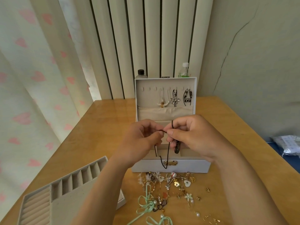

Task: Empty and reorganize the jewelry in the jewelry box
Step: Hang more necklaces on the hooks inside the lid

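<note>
- Left hand (pixel 141 142) and right hand (pixel 198 137) both pinch a thin dark cord (pixel 168 149).
- Pale fabric-covered box (pixel 186 166), lid upright, three pendants (pixel 175 100) hanging inside.

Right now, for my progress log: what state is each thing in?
Box: open, lid upright.
Tray: out, on the table.
Cord: pinched by left hand and right hand, above the box.
Necklaces: three hang in the lid.
Loose jewelry: scattered on the table before the box.
Bottles: capped.
</note>
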